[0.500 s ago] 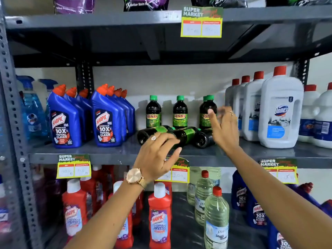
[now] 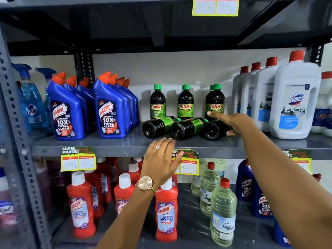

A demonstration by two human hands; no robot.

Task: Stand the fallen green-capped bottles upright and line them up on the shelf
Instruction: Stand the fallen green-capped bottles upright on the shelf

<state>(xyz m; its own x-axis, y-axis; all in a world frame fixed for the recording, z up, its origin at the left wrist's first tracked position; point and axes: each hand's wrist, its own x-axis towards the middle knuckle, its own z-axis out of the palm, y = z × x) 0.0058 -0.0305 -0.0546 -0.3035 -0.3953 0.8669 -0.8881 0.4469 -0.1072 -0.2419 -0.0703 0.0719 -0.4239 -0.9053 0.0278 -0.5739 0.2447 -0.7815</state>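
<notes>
Three dark green-capped bottles lie on their sides on the grey shelf [image 2: 111, 143], bases toward me: the left fallen bottle [image 2: 158, 126], the middle fallen bottle [image 2: 186, 128] and the right fallen bottle [image 2: 213, 131]. Behind them stand upright ones: a left upright bottle [image 2: 157, 102], a middle upright bottle [image 2: 185, 102] and a right upright bottle [image 2: 216, 102] with another hidden behind it. My right hand [image 2: 235, 123] reaches over the right fallen bottle, fingers spread, forefinger at the right upright bottle's label. My left hand [image 2: 159, 159] hangs open at the shelf's front edge, holding nothing.
Blue Harpic bottles [image 2: 107, 112] crowd the shelf to the left, with blue spray bottles [image 2: 30, 103] beyond. White Domex jugs [image 2: 294, 105] stand to the right. The lower shelf holds red Harpic bottles [image 2: 166, 209] and clear water-like bottles [image 2: 222, 214]. Yellow price tags [image 2: 78, 159] hang on the edge.
The camera has come closer to the shelf. My left hand dropped from the fallen bottles to the shelf's front edge. My right hand lowered and stretched left over the right fallen bottle.
</notes>
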